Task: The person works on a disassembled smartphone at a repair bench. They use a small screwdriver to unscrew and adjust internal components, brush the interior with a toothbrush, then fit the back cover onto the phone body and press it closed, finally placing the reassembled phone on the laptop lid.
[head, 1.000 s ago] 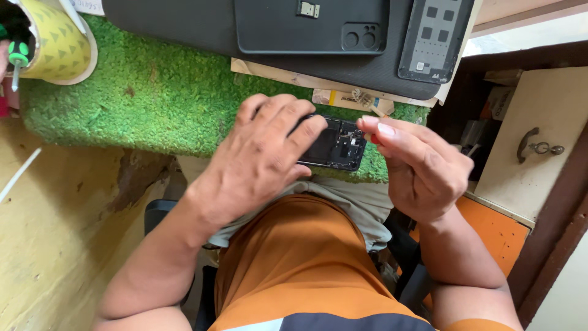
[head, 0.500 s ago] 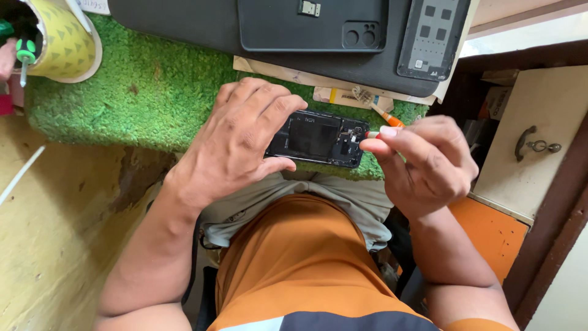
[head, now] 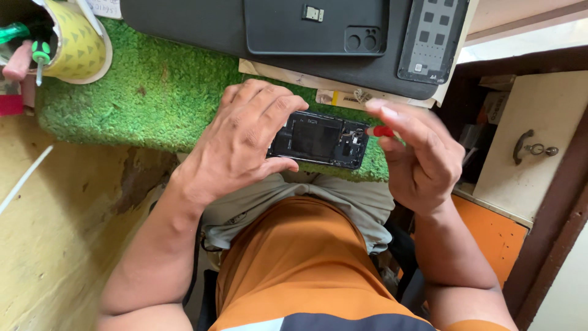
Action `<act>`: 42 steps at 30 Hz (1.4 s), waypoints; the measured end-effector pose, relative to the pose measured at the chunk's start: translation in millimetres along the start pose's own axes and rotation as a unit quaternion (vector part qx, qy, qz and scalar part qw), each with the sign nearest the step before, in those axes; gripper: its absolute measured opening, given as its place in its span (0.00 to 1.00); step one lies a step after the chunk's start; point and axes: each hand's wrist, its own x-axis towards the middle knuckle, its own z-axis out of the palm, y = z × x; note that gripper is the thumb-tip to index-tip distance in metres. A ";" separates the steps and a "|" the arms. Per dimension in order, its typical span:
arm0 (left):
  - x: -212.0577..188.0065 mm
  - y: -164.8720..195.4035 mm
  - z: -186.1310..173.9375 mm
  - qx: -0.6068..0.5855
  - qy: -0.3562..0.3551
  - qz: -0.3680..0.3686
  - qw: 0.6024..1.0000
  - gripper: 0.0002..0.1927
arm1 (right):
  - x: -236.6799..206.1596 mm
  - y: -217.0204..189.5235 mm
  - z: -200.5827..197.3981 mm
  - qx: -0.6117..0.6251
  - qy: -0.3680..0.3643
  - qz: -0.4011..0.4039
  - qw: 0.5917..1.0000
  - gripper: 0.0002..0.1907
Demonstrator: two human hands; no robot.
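My left hand point(head: 236, 144) grips an opened black phone point(head: 318, 139) by its left end, holding it flat over the front edge of a green turf mat point(head: 159, 92). The phone's back is off and its dark inner parts show. My right hand point(head: 419, 156) pinches a small red-handled screwdriver point(head: 381, 130), its tip touching the phone's right end near the camera area.
A black mat point(head: 196, 24) at the top carries a black phone back cover point(head: 315, 27) and a grey frame panel point(head: 432, 40). A yellow tape roll point(head: 76, 46) with tools stands at the upper left. An open cream drawer point(head: 527, 147) is at the right.
The phone came out from under my left hand's fingers and now lies in plain sight. My right hand opened its fist and brought the red screwdriver's tip onto the phone's right end.
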 end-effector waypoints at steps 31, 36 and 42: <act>-2.3 -1.9 2.3 0.004 0.005 0.000 1.000 0.42 | -0.8 0.7 0.6 0.018 -0.019 0.009 1.000 0.14; 0.7 0.6 1.8 0.019 -0.005 0.005 1.000 0.42 | -11.4 8.9 7.2 -0.072 0.000 -0.027 0.997 0.14; 6.4 16.0 7.0 0.077 -0.009 0.007 0.997 0.43 | -11.1 11.3 10.0 0.000 0.024 0.034 0.999 0.14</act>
